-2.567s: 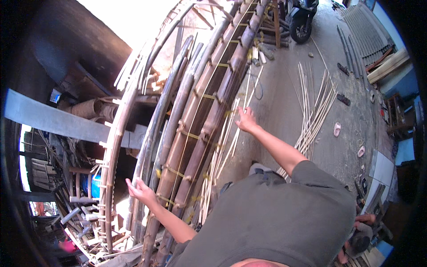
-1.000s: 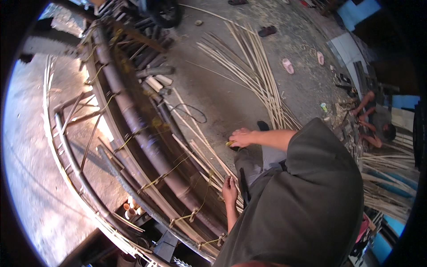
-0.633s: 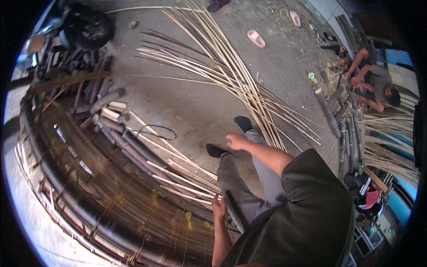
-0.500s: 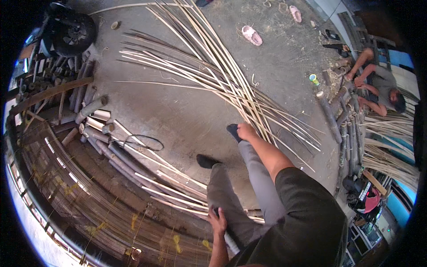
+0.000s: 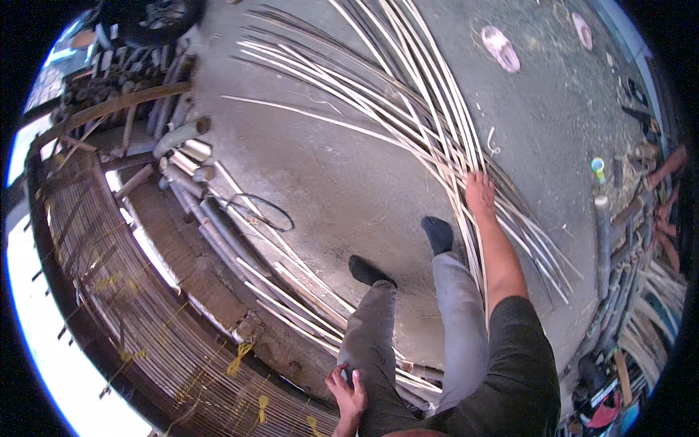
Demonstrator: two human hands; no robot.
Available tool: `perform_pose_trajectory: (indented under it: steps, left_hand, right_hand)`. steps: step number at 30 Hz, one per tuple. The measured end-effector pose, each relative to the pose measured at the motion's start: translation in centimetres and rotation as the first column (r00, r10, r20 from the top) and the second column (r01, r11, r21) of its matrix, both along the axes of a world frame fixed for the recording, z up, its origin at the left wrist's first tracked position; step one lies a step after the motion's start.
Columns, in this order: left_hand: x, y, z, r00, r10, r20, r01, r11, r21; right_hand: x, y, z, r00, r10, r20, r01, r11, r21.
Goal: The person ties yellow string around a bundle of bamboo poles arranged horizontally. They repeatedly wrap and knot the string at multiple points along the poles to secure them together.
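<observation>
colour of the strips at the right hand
The strips are pale cream and darker brown, head view.

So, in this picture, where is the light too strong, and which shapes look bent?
Head view: glare whitens the ground at lower left; head view: the long strips look bowed, perhaps partly from the fisheye lens; head view: the corners fall black, and the wheel at upper left is dim.

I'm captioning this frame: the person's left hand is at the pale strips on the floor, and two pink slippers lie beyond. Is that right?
Not quite: the head view shows the right hand at the pale strips on the floor, while the left hand is near the left trouser leg. Two pink slippers lie beyond.
</observation>
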State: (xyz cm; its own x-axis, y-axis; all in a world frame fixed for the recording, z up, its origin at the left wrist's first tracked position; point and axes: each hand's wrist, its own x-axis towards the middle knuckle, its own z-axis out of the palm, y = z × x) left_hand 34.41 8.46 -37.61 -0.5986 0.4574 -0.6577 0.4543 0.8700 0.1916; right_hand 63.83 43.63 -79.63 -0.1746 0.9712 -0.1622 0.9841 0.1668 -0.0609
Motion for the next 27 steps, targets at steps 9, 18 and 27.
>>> perform_pose_trajectory:
  steps: [9, 18, 27]
  left_hand:
    - [-0.1, -5.0, 2.9, 0.786, 0.527, 0.323, -0.589, 0.798, 0.130]
    - [-2.7, 8.4, 19.8, 0.959, 0.237, 0.157, -0.281, 0.705, 0.651]
    - [-9.0, 4.4, 41.6, 0.814, 0.551, 0.182, -0.442, 0.386, 0.810]
  right_hand:
    - [-8.0, -1.2, 37.0, 0.749, -0.152, -0.644, 0.085, 0.987, -0.134]
    - [-27.6, 5.6, 75.9, 0.126, 0.294, -0.948, 0.051, 0.952, 0.302]
    - [-48.7, -9.6, 95.5, -0.315, -0.677, -0.665, -0.748, 0.609, -0.266]
